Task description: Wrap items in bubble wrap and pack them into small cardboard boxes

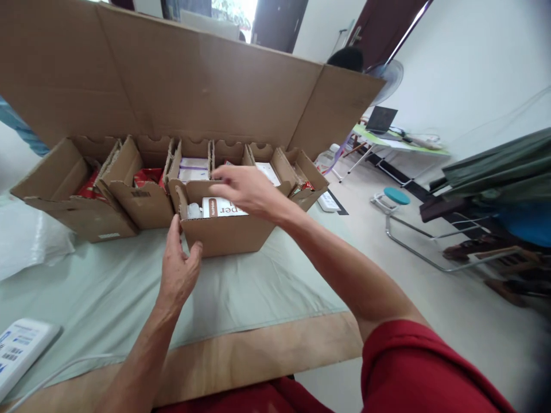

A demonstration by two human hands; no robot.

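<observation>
The cardboard box stands near, before the row of boxes, its opening upward, its long axis left to right; the left hand, half open, touches its left end, the right hand curls above, holding something or not, I cannot tell

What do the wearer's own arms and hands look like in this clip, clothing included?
The left hand and right hand are bare, with no glove or wristband showing. On the right arm, a loose, plain red sleeve ends near the elbow. The left sleeve is out of view.
</observation>
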